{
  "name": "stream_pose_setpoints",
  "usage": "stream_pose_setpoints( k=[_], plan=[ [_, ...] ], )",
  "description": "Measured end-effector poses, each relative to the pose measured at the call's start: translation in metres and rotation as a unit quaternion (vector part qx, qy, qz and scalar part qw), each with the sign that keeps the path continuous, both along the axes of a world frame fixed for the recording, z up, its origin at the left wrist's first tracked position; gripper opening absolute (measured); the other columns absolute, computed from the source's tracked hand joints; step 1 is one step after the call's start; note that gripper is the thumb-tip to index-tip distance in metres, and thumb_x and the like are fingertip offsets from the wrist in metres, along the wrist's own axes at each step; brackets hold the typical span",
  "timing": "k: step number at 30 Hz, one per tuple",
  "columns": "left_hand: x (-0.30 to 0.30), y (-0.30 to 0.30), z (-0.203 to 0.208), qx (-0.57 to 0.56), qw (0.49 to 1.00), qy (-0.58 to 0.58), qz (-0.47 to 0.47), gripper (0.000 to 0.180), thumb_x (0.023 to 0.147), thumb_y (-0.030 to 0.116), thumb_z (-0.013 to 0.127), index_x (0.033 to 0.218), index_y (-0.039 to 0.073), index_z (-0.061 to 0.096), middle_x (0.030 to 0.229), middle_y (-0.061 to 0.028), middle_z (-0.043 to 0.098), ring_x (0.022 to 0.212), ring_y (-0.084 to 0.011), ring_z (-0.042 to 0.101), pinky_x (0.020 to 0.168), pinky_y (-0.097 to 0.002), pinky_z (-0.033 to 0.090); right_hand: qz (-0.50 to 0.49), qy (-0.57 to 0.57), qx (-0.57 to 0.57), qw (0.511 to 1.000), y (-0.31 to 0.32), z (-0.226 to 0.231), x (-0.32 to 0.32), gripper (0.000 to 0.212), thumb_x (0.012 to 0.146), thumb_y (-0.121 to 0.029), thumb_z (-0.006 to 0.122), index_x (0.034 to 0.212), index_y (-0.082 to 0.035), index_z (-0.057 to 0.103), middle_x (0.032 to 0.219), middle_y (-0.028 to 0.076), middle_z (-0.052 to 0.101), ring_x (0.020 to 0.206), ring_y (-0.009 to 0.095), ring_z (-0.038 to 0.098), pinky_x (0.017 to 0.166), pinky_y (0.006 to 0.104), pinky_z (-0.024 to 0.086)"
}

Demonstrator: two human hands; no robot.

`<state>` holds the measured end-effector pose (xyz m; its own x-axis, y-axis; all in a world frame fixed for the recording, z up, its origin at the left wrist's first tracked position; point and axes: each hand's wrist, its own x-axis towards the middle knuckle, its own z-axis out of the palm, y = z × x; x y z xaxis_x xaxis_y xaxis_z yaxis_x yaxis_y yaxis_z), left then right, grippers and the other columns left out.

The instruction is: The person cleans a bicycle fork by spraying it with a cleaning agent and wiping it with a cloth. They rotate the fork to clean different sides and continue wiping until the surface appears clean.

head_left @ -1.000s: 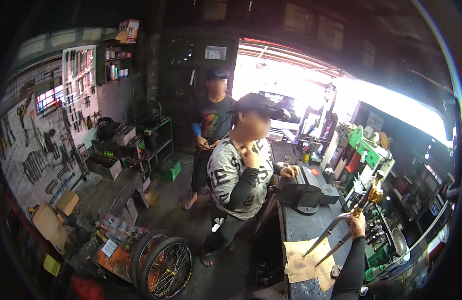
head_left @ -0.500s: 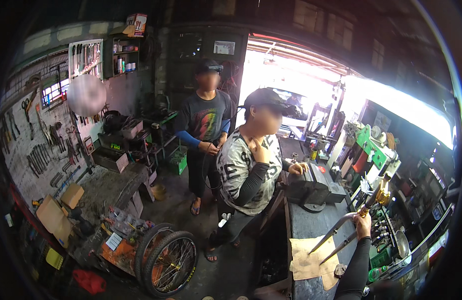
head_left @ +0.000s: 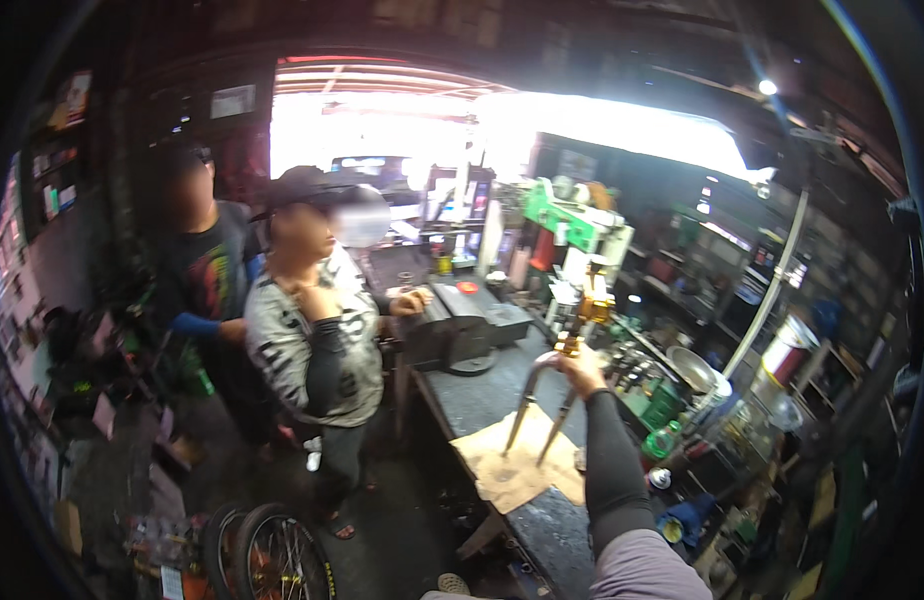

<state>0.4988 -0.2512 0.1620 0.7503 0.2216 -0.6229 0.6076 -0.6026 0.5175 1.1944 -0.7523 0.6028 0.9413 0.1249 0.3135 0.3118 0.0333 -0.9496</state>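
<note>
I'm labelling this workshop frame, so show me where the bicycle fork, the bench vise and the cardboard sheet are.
bicycle fork (head_left: 530, 400): head view, on its left leg.
bench vise (head_left: 452, 325): head view, on its dark body.
cardboard sheet (head_left: 512, 475): head view, on its bare middle under the fork tips.

1. Fork (head_left: 538, 412): silver legs, gold upper part.
2. Sleeve (head_left: 612, 465): dark grey, on the arm holding the fork.
3. Cardboard (head_left: 512, 465): tan, on the dark bench (head_left: 482, 395).
4. Vise (head_left: 460, 325): dark grey.
5. Nearer person's shirt (head_left: 317, 350): grey-white mottled pattern, black cap.
6. Bottle (head_left: 664, 440): green.
7. Wheel (head_left: 277, 555): black tyre.
</note>
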Motion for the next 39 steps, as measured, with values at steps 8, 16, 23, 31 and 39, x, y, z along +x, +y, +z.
stream_pose_setpoints(
  k=[8,16,23,31,39],
  plan=[
    [-0.006,-0.002,-0.014,-0.109,0.987,0.021,0.120,0.033,0.106,0.035,0.068,0.099,0.004,0.078,0.079,-0.0153,0.074,0.069,-0.0308,0.069,0.066,-0.0490,0.053,-0.100,-0.050,-0.132,0.985,0.003,0.009,-0.012,0.054,0.105,-0.052,0.076,0.134,-0.006,0.071,0.114,0.002,0.073,0.105,0.017,0.069,0.097,0.0358,0.054],
    [-0.006,-0.002,-0.022,-0.087,0.983,0.045,0.158,0.028,0.106,0.032,0.066,0.103,0.007,0.079,0.087,-0.0151,0.075,0.078,-0.0322,0.070,0.071,-0.0498,0.054,-0.068,-0.053,-0.081,0.993,0.012,0.003,-0.004,0.075,0.112,-0.071,0.053,0.139,-0.004,0.074,0.122,0.006,0.078,0.112,0.017,0.070,0.100,0.0321,0.051],
    [-0.007,-0.002,-0.018,-0.045,0.989,0.051,0.128,0.025,0.106,0.029,0.064,0.107,0.010,0.079,0.097,-0.0157,0.077,0.089,-0.0347,0.072,0.078,-0.0516,0.056,-0.051,-0.032,-0.055,0.997,0.021,0.001,-0.007,0.068,0.118,-0.061,0.046,0.143,-0.004,0.073,0.129,0.007,0.076,0.118,0.016,0.069,0.106,0.0347,0.050],
    [-0.013,0.010,-0.013,0.175,0.950,-0.045,-0.255,0.026,0.106,0.023,0.058,0.117,0.016,0.080,0.121,-0.0158,0.079,0.115,-0.0399,0.073,0.096,-0.0565,0.058,-0.172,-0.052,-0.250,0.951,0.018,0.009,-0.021,0.057,0.094,-0.044,0.089,0.141,-0.014,0.076,0.115,0.007,0.083,0.109,0.021,0.078,0.100,0.0374,0.058],
    [-0.022,0.007,-0.004,-0.072,0.991,0.037,0.105,0.026,0.107,0.030,0.066,0.103,0.006,0.077,0.089,-0.0142,0.074,0.078,-0.0305,0.069,0.072,-0.0494,0.055,-0.194,-0.089,-0.298,0.930,0.031,0.020,-0.048,0.039,0.099,-0.040,0.085,0.118,-0.006,0.078,0.102,0.010,0.081,0.094,0.022,0.076,0.090,0.0387,0.059]
  ],
)
